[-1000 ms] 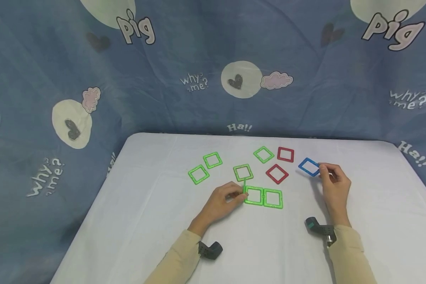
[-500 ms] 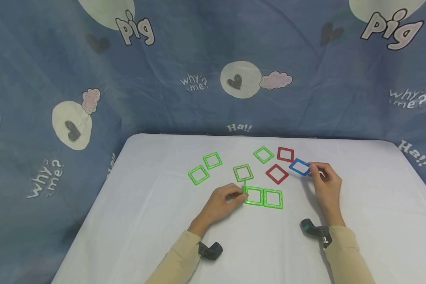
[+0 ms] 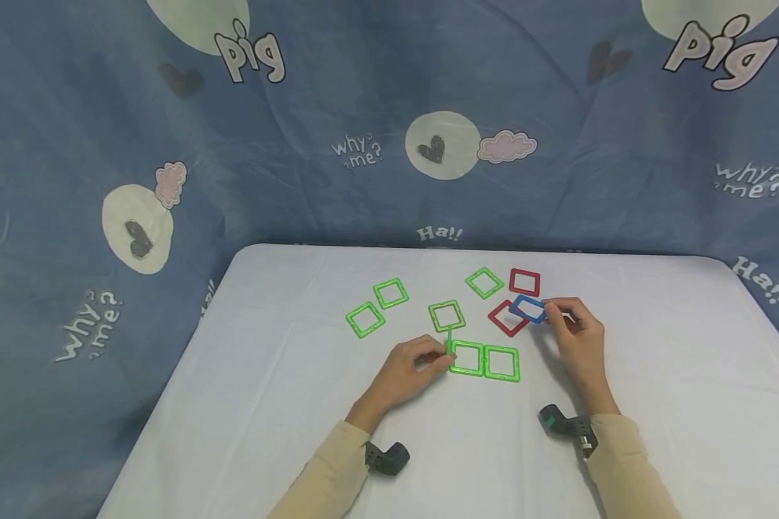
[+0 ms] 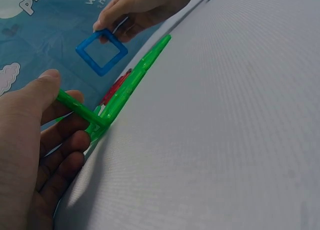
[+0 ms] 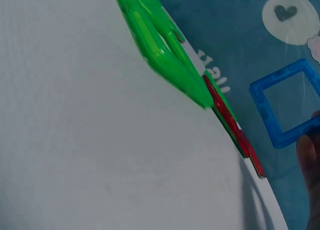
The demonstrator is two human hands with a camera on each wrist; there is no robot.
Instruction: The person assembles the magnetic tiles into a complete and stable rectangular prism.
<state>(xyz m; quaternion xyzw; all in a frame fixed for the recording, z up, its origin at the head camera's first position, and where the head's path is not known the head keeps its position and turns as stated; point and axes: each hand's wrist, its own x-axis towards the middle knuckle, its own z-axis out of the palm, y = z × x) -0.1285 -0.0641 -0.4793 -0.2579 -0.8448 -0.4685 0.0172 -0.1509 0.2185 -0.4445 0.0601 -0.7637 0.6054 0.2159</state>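
My left hand [image 3: 410,371] pinches a green square frame tile [image 4: 75,104] standing on edge. It meets the left side of two flat green square tiles [image 3: 483,359] joined side by side on the white table. My right hand [image 3: 578,339] holds a blue square frame tile [image 5: 265,115] by one corner, between thumb and fingers. The blue tile hangs in the air, and in the head view it overlaps the nearer red square tile [image 3: 499,326]. Some of the right hand falls outside the right wrist view.
Another red tile [image 3: 525,272] lies farther back. Loose green tiles lie behind the joined pair, one [image 3: 475,290] beside the reds and two more [image 3: 355,329] toward the left. A patterned blue cloth [image 3: 298,194] hangs behind the white table [image 3: 285,317].
My right hand has moved left with the blue tile, from right of the red tiles to over the nearer one. The left hand stays put at the upright green tile.
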